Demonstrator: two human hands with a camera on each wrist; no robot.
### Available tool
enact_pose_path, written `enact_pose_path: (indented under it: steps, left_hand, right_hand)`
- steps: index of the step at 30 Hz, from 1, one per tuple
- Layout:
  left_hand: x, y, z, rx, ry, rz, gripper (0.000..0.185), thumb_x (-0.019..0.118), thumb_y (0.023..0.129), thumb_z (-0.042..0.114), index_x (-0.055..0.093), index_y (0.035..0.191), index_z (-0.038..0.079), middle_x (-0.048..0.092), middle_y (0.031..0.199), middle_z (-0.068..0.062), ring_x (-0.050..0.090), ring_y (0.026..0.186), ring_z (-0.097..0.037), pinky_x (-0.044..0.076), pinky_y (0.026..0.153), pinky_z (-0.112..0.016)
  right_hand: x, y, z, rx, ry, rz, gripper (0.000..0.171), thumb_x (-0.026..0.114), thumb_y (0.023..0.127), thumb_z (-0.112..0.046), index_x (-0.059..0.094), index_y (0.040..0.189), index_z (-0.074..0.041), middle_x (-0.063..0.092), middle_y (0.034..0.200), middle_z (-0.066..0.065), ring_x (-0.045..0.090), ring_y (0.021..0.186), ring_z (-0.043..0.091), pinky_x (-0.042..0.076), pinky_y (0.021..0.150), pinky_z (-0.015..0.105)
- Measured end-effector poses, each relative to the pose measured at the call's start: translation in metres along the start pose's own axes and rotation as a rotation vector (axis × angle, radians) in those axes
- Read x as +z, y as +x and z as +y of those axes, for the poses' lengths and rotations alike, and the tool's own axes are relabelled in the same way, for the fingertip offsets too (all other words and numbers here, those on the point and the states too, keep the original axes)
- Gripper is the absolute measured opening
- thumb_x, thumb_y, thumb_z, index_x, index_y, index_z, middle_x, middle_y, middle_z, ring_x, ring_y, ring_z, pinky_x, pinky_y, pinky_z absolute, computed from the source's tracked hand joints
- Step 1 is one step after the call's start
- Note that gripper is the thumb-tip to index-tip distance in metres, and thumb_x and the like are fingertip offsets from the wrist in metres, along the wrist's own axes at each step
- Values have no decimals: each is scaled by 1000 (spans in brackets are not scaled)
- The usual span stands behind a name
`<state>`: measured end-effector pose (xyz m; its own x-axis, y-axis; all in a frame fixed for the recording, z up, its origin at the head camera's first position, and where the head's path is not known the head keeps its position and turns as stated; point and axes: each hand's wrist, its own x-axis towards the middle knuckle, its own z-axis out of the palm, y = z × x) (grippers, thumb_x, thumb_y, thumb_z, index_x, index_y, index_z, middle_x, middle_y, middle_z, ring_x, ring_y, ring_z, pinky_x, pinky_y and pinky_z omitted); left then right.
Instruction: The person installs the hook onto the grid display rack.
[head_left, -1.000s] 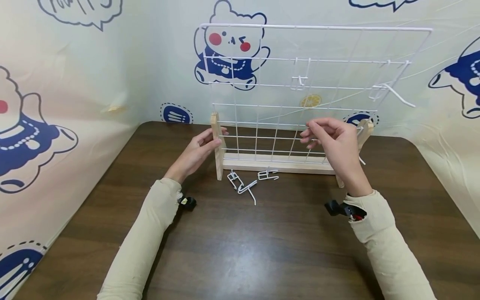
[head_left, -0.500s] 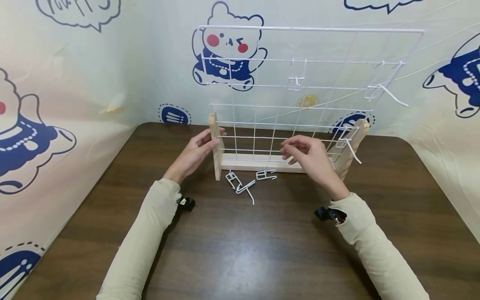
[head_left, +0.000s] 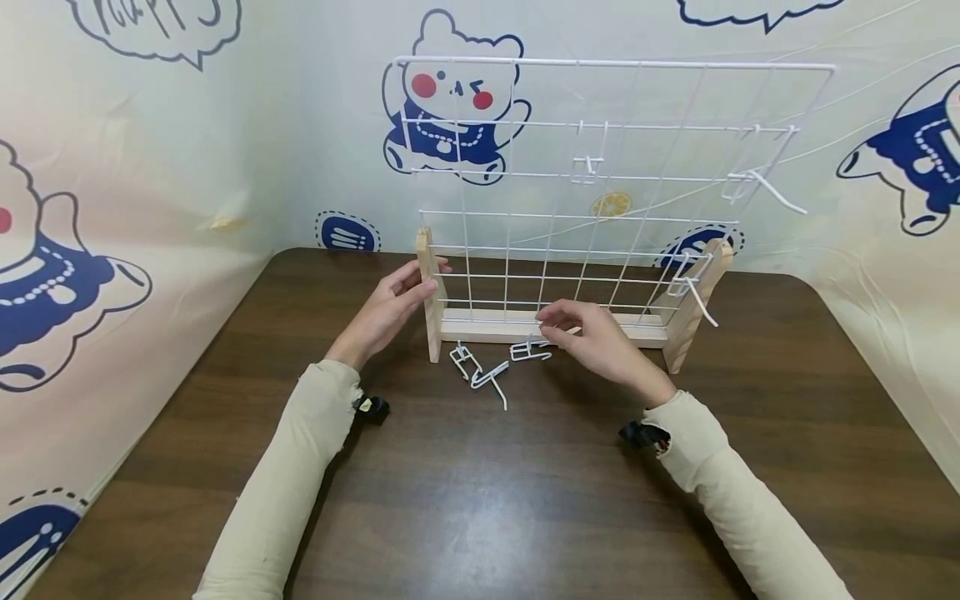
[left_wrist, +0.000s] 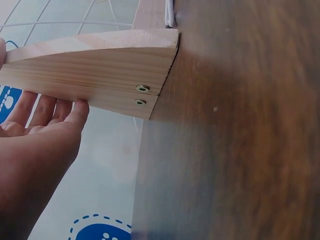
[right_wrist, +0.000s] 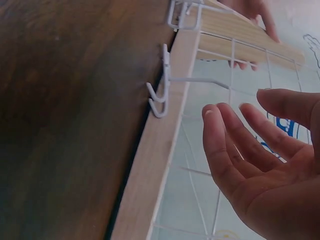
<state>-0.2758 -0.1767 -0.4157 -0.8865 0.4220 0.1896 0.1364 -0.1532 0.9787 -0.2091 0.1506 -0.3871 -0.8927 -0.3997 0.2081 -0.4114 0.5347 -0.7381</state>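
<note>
A white wire grid [head_left: 600, 150] stands in a wooden stand [head_left: 487, 327] on a dark table. My left hand [head_left: 427, 279] holds the stand's left upright [head_left: 429, 283], thumb in front and fingers [left_wrist: 55, 112] behind it. My right hand [head_left: 551, 321] hovers, holding nothing, just above a loose white hook [head_left: 531, 350] in front of the base bar; its fingers [right_wrist: 220, 130] are relaxed and spread. Two more loose hooks [head_left: 480, 371] lie to the left. Three hooks hang on the grid: upper middle [head_left: 587, 167], upper right [head_left: 757, 183], lower right [head_left: 690, 283].
The brown table [head_left: 480, 500] stretches toward me in front of the stand. Cartoon-printed sheeting [head_left: 150, 208] walls in the back and both sides. The stand's right upright [head_left: 701, 304] leans near the table's far right.
My right hand left a hook hanging on the grid's lower right and moved down and left to the loose hook on the table. The left hand stayed on the upright.
</note>
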Motion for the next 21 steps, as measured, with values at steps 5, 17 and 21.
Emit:
enact_pose_path:
  steps: [5,17,21]
  left_hand:
    - [0,0,1,4,-4,9,45,56,103,15,46,146,7,41,150,-21,38,139,-25,24,119,-44]
    - [2,1,0,5,-7,-4,44,55,103,15,46,145,6,39,151,-23,38,139,-24,24,119,-43]
    - [2,0,0,3,-5,-3,45,55,103,16,45,146,7,39,151,-23,38,139,-24,24,119,-43]
  right_hand:
    - [11,2,8,-30,-17,-72,17,66,94,-6,69,110,1,72,99,10,67,93,21,54,85,40]
    - [17,-4,16,-67,-75,-239,16,64,94,-3,72,107,0,73,92,6,66,83,15,53,77,33]
    - [18,-5,15,-73,-93,-264,14,66,92,-2,74,103,-2,74,90,6,65,79,14,52,73,29]
